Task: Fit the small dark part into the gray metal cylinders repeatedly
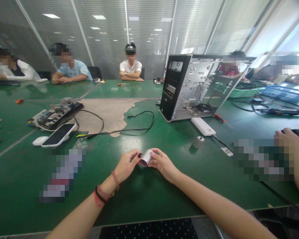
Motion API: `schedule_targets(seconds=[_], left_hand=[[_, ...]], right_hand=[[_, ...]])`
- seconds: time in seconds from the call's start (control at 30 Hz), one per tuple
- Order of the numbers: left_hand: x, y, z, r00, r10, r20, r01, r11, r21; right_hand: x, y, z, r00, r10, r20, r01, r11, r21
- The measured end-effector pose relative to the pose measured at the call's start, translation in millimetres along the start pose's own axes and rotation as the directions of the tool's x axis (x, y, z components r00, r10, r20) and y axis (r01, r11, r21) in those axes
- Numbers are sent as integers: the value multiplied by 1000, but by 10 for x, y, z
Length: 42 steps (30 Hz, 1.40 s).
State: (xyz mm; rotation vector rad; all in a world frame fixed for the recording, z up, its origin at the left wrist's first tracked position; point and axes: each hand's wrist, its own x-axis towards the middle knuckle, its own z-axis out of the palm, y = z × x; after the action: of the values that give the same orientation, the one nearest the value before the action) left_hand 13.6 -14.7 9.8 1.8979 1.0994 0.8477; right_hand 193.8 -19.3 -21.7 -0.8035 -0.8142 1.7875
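- Metal cylinder (147, 156) is between the person's two hands, over the near part of the green bench (151, 202), tilted with an open, reddish end facing down and left.
- Right hand (163, 163) grips it from the right, thumb and fingers curled around its side.
- Left hand (128, 162) is closed at the open end, thumb and finger pinching a small dark piece (140, 155) too small to identify.
- Second cylinder (198, 142) stands on the bench to the right, near a white power bank (203, 126).
- Computer case (168, 91) stands farther back, its side open.
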Motion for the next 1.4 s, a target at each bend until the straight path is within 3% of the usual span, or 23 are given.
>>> schedule_targets(seconds=[0.23, 0.43, 0.57, 0.67, 0.73, 0.8, 0.9, 0.97, 1.03, 1.27, 1.4], left_hand=[[21, -57, -11, 996, -58, -68, 51, 993, -111], [32, -44, -31, 995, -56, -88, 46, 993, -113], [33, -44, -37, 995, -55, -85, 45, 992, -117], [32, -55, -42, 994, -58, -89, 49, 994, -102], [31, -66, -44, 993, -62, -96, 54, 995, -86], [31, -75, -44, 993, -66, -99, 60, 996, -65], [33, -81, -39, 993, -69, -99, 69, 998, -3], [34, -79, -36, 993, -68, -101, 72, 997, 35], [35, -77, -34, 992, -69, -103, 75, 996, 55], [35, -94, -24, 993, -69, -91, 74, 996, 51], [33, -83, -16, 997, -55, -55, 58, 997, 54]], right_hand=[[34, -46, -102, 989, 145, 4, -141, 950, 278], [20, -96, -84, 979, 203, 32, -201, 916, 348], [-11, -95, -66, 989, 146, 35, -150, 956, 252], [-41, -95, -78, 997, -80, -9, 79, 997, -20], [-65, -101, -101, 957, -288, 25, 281, 909, -307], [-90, -107, -129, 888, -432, 160, 436, 676, -594], [-116, -99, -146, 801, -432, 413, 549, 257, -795], [-120, -86, -131, 776, -380, 503, 580, 116, -807], [-117, -77, -104, 774, -351, 527, 584, 75, -808], [-117, -97, -71, 808, -316, 498, 551, 102, -828], [-114, -113, -60, 780, -378, 499, 584, 149, -798]])
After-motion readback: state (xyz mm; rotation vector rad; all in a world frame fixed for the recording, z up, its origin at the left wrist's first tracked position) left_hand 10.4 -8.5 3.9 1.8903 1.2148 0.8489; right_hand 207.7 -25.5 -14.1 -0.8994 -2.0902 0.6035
